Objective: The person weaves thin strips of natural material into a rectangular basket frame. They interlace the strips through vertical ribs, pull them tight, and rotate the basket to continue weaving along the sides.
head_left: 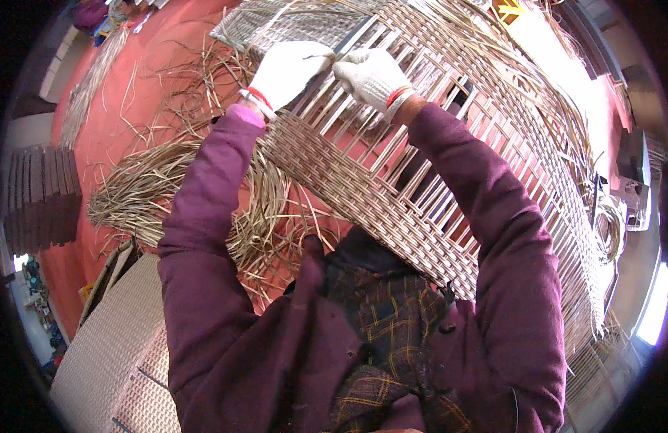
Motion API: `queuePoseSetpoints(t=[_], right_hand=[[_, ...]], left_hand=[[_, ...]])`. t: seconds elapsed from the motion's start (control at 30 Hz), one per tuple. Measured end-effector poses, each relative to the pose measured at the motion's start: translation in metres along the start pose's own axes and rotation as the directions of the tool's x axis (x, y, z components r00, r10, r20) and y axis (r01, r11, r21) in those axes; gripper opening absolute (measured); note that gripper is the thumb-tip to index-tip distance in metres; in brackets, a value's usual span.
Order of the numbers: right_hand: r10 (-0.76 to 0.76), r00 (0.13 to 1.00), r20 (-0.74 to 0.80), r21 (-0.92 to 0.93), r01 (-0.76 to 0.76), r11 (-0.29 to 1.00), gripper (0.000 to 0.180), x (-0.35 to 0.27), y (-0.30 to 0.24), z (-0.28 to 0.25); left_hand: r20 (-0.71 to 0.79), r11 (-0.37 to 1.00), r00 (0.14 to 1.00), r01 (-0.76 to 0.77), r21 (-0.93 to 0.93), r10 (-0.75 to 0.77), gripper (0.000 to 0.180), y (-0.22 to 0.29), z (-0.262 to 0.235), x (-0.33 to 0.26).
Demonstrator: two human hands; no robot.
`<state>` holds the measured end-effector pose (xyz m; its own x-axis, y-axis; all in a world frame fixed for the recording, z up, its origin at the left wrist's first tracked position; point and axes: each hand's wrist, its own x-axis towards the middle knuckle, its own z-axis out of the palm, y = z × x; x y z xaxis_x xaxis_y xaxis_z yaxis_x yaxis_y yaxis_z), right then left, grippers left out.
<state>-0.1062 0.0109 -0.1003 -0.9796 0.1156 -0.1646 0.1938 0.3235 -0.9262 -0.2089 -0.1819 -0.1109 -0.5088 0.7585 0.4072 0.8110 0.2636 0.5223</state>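
Note:
A large woven panel (370, 191) of flat tan strands lies tilted in front of me, with open slatted gaps between its tightly woven bands. At its far left part, a dark narrow bar (354, 37) runs across the weave. Both hands wear white knit gloves with red-edged cuffs and meet at this bar. My left hand (290, 72) is closed, fingertips pointing toward the right one. My right hand (371, 76) is curled in a pinch just beside it. Whatever thin piece lies between the fingers is hidden by the gloves.
Loose strands (150, 184) lie heaped on the red floor (103, 151) at left. Dark brown stacked pieces (44, 195) stand at the far left. A finished-looking woven panel (110, 346) leans at the lower left. A strand coil (609, 227) hangs at right.

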Motion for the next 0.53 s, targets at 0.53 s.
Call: queuePoseSetpoints(t=[0.53], right_hand=[[-0.505, 0.814, -0.289, -0.219, 0.457, 0.862, 0.054, -0.161, -0.042, -0.064]], left_hand=[[-0.088, 0.959, 0.956, -0.271, 0.089, 0.278, 0.021, 0.070, 0.041, -0.023]])
